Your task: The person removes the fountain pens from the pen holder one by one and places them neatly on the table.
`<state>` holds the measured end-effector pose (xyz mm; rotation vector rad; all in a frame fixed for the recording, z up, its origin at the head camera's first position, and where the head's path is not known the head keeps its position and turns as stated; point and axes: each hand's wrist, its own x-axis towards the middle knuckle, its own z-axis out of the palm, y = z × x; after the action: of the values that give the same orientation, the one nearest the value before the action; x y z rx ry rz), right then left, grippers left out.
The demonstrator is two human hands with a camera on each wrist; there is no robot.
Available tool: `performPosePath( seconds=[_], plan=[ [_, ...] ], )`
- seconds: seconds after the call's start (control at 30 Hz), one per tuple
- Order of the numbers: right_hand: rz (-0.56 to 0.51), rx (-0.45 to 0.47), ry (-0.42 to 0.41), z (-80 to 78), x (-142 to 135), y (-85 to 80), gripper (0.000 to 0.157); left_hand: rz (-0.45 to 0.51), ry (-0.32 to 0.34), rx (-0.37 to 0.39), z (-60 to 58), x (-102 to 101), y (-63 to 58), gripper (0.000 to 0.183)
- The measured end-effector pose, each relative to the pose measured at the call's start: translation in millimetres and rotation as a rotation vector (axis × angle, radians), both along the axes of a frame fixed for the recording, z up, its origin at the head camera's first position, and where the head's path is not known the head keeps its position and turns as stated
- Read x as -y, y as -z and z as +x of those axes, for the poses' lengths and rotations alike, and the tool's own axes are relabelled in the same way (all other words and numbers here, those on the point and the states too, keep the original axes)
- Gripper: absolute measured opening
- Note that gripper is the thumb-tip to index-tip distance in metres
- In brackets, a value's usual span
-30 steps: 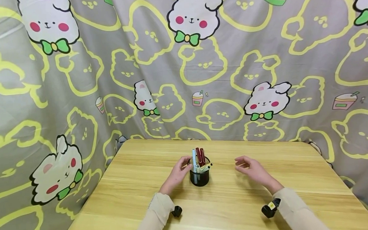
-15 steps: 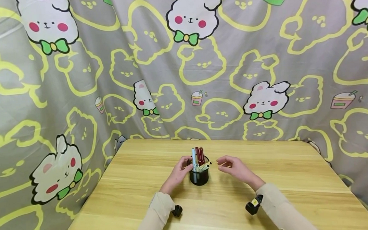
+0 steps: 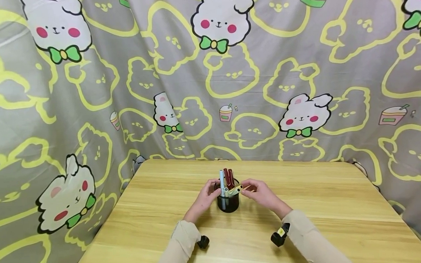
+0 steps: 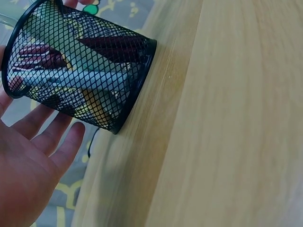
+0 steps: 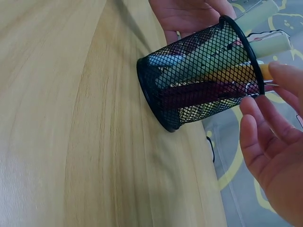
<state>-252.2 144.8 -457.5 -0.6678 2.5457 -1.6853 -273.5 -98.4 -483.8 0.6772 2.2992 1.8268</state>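
Observation:
A black mesh pen holder stands upright on the table, filled with several pens. A light blue pen and dark red pens rise above its rim, while pale green pens lean out of it. My left hand holds the holder from the left, its fingers spread along the mesh in the left wrist view. From the right, my right hand reaches the rim; its fingertips pinch the end of an orange pen, the other fingers bent beside the rim.
The wooden table reaches back to a grey patterned curtain that also hangs along the left side. Small black wrist cameras are strapped below both sleeves, the left camera and the right camera close above the table.
My right hand has moved left across the table to the pen holder's rim and the pens. The left hand and the holder have stayed in place.

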Motion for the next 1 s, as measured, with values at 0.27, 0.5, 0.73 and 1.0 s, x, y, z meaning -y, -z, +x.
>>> performPosePath(
  seconds=[0.27,0.5,0.73,1.0],
  plan=[
    [0.023,-0.006,0.064,8.0,7,-9.4,0.023,0.023,-0.002,0.011,1.2,-1,0.7,0.038],
    [-0.004,-0.009,0.134,8.9,9,-10.9,0.018,0.021,0.003,0.015,2.2,-2,0.1,0.038],
    [-0.025,0.004,0.186,1.5,13,-3.8,0.013,0.037,0.0,0.018,2.7,-1,-0.1,0.038],
    [-0.056,0.041,0.254,-18.2,9,25.8,0.014,0.014,0.008,0.012,4.4,-1,-3.1,0.039]
  ],
)
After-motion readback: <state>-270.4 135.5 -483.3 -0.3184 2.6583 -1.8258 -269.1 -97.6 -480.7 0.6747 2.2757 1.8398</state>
